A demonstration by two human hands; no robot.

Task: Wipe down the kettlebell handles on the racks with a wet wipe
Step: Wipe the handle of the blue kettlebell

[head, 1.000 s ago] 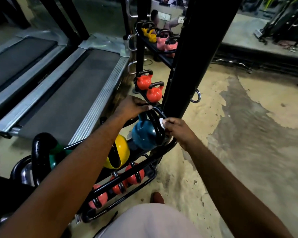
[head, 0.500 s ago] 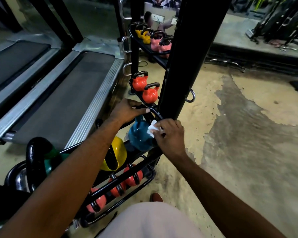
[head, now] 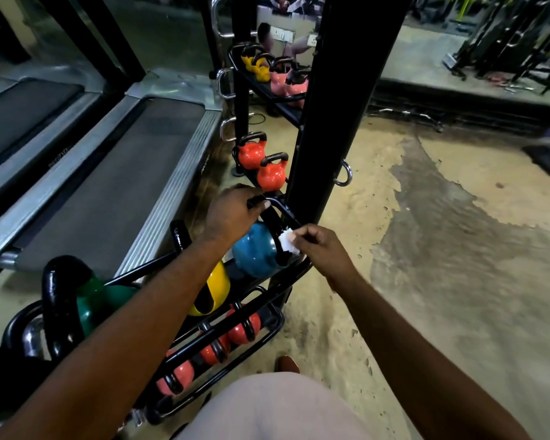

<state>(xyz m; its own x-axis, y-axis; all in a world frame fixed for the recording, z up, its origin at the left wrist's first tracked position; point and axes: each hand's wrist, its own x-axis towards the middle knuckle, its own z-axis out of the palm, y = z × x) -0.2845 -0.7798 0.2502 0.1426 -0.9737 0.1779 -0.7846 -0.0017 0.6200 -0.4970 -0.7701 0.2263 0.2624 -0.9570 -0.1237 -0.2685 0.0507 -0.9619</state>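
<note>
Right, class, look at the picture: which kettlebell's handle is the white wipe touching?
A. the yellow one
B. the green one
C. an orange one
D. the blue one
D: the right hand pinches the wipe against the black handle of the blue kettlebell, and the left hand grips the top of that handle.

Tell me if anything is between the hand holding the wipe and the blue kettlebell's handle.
Nothing visible does. The right hand pinches the crumpled white wet wipe directly against the black metal handle of the round blue kettlebell. The left hand grips the same handle higher up, clear of the wiping spot.
</note>
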